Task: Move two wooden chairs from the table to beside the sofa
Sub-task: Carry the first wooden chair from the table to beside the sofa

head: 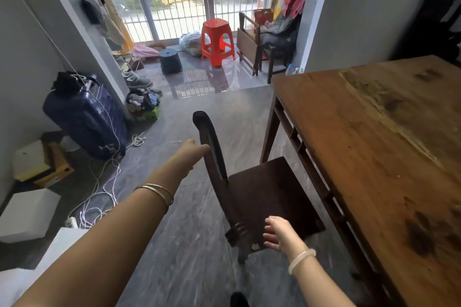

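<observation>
A dark wooden chair [269, 197] stands on the grey floor, its seat against the left side of the wooden table [369, 147]. The curved backrest [212, 147] faces left. My left hand [190, 154] reaches out and touches the backrest's edge near its top, but its fingertips are hidden behind the wood. My right hand [277, 232] hovers with fingers spread over the near corner of the seat and holds nothing. A second dark chair [436, 22] stands behind the table at the far right. No sofa is in view.
A blue suitcase [87, 117] leans on the left wall with white cords [99, 197] and boxes [32, 214] on the floor. Ahead are a red plastic stool [217, 40], a dark low stool [171, 61], shoes and a folded table [249, 45] by the barred window.
</observation>
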`<control>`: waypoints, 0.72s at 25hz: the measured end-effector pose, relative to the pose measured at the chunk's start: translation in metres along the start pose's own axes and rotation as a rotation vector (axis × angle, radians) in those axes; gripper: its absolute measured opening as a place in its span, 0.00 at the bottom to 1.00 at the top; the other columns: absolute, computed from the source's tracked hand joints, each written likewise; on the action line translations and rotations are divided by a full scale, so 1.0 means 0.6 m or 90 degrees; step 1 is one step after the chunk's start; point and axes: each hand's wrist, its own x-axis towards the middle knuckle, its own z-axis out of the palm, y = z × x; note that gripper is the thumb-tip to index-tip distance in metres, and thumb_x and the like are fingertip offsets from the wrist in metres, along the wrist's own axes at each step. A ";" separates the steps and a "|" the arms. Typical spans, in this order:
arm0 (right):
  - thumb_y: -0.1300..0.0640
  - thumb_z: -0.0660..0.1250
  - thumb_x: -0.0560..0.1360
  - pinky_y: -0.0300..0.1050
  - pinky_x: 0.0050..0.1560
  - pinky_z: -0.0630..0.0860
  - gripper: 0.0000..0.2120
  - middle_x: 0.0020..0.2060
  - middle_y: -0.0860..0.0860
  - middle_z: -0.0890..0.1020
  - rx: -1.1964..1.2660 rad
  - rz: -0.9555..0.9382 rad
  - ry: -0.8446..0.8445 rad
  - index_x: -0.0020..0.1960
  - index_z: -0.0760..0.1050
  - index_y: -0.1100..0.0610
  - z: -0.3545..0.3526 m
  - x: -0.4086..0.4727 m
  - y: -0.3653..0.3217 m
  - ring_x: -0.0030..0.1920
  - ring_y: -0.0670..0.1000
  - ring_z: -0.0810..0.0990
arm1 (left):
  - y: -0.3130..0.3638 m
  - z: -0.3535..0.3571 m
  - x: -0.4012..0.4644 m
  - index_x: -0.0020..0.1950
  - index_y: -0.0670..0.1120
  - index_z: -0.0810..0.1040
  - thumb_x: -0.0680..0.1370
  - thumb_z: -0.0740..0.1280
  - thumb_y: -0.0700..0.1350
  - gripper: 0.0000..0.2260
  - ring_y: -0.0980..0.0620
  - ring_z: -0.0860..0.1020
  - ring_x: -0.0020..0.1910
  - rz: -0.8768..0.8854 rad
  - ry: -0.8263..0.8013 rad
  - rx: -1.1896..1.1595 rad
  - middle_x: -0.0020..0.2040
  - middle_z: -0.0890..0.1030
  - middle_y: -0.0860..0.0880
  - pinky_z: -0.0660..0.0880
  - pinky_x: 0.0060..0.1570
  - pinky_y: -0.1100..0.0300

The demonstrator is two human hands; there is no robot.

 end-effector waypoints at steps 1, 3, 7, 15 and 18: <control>0.57 0.60 0.78 0.46 0.40 0.74 0.18 0.44 0.53 0.74 -0.005 0.021 -0.004 0.68 0.67 0.54 0.005 0.015 0.003 0.40 0.52 0.75 | 0.004 0.008 0.021 0.74 0.40 0.62 0.78 0.63 0.48 0.27 0.44 0.72 0.54 -0.007 0.002 0.005 0.60 0.72 0.43 0.70 0.50 0.53; 0.57 0.60 0.78 0.44 0.40 0.73 0.15 0.47 0.54 0.74 -0.008 0.059 -0.018 0.65 0.67 0.53 0.014 0.042 0.010 0.39 0.51 0.74 | 0.009 0.023 0.061 0.73 0.40 0.63 0.78 0.64 0.47 0.25 0.49 0.73 0.45 -0.016 0.012 0.000 0.50 0.73 0.47 0.70 0.43 0.58; 0.56 0.61 0.77 0.50 0.48 0.73 0.10 0.48 0.52 0.74 0.013 0.133 -0.045 0.59 0.69 0.52 0.033 0.086 0.022 0.42 0.51 0.74 | 0.012 0.046 0.113 0.70 0.39 0.66 0.77 0.67 0.49 0.25 0.48 0.76 0.46 -0.049 0.035 0.045 0.53 0.77 0.44 0.72 0.37 0.57; 0.53 0.65 0.75 0.47 0.37 0.78 0.09 0.36 0.58 0.79 0.103 0.249 -0.116 0.43 0.76 0.59 0.083 0.131 0.068 0.36 0.57 0.79 | -0.024 0.068 0.157 0.70 0.42 0.64 0.75 0.71 0.45 0.27 0.40 0.78 0.57 -0.122 0.034 0.039 0.64 0.75 0.39 0.78 0.43 0.48; 0.58 0.61 0.76 0.41 0.31 0.71 0.15 0.26 0.53 0.70 0.154 0.255 -0.078 0.31 0.67 0.56 0.096 0.123 0.066 0.26 0.51 0.71 | -0.029 0.068 0.160 0.65 0.42 0.68 0.74 0.71 0.42 0.22 0.42 0.79 0.49 -0.118 0.040 0.030 0.58 0.77 0.39 0.78 0.33 0.51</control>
